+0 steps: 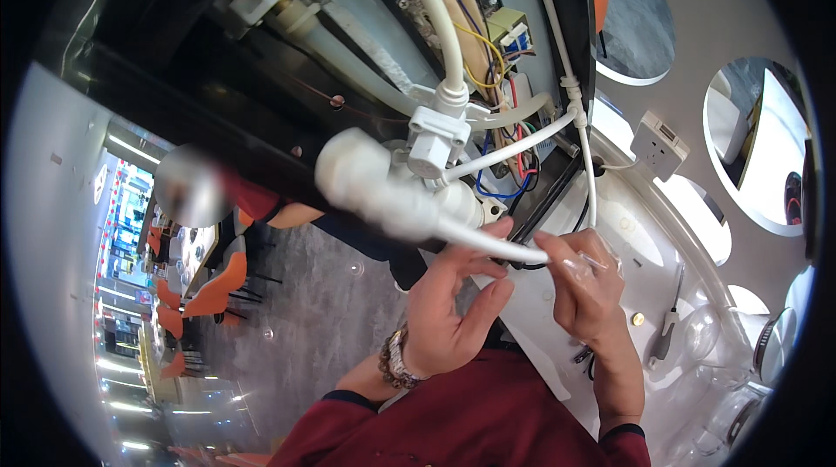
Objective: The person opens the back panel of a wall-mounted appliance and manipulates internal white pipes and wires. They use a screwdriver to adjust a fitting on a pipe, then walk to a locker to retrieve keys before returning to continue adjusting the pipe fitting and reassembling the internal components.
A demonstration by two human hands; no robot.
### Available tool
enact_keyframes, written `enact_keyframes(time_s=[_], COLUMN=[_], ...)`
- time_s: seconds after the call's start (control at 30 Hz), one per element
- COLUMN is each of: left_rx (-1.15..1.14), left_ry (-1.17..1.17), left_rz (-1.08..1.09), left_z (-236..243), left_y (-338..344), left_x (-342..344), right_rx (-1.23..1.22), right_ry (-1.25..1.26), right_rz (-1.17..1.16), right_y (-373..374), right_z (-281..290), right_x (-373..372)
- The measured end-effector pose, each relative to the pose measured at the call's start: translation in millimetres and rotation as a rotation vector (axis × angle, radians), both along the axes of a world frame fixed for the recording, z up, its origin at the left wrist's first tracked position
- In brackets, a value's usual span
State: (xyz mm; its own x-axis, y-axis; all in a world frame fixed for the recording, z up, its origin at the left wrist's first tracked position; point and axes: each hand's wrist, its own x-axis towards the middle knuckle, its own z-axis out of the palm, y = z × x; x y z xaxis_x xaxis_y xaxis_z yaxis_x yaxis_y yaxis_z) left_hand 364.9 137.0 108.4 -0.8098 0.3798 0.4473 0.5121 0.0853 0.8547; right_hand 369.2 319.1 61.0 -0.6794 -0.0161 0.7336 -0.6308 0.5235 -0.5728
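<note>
A white tube [475, 239] with a thick, motion-blurred white fitting on its far left end slants across the middle of the view. My right hand [585, 288] is closed around the thin end of this tube, and a bit of clear plastic shows at its fingers. My left hand [455, 314], with a beaded bracelet and a watch on the wrist, has its thumb and fingers apart just below the tube. Whether its fingertips touch the tube cannot be made out. Just beyond is an opened appliance [348, 40] with a white valve fitting [435, 140] joined to white hoses.
Coloured wires and a circuit board [427, 18] sit exposed inside the appliance. On the white counter at right lie a screwdriver [669, 332], a small brass-coloured piece [638, 319] and clear containers [701, 332]. A power socket [659, 146] stands behind. Orange chairs [218, 288] and another person are at left.
</note>
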Motion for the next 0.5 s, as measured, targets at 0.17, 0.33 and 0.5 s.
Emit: enact_keyframes(time_s=[0.17, 0.33, 0.5], left_rx=[-0.045, -0.086, 0.052], left_ry=[0.133, 0.164, -0.01], left_rz=[0.033, 0.054, 0.036], left_z=[4.0, -19.0, -47.6], left_y=[14.9, 39.9, 53.8], left_x=[-5.5, -10.5, -8.0], right_rx=[0.039, 0.056, 0.046], right_ry=[-0.048, -0.108, -0.2], right_rz=[-0.022, -0.029, 0.004], right_y=[8.9, 23.8, 34.9], right_z=[-12.2, -34.5, -38.6], right_x=[11.3, 11.9, 12.2])
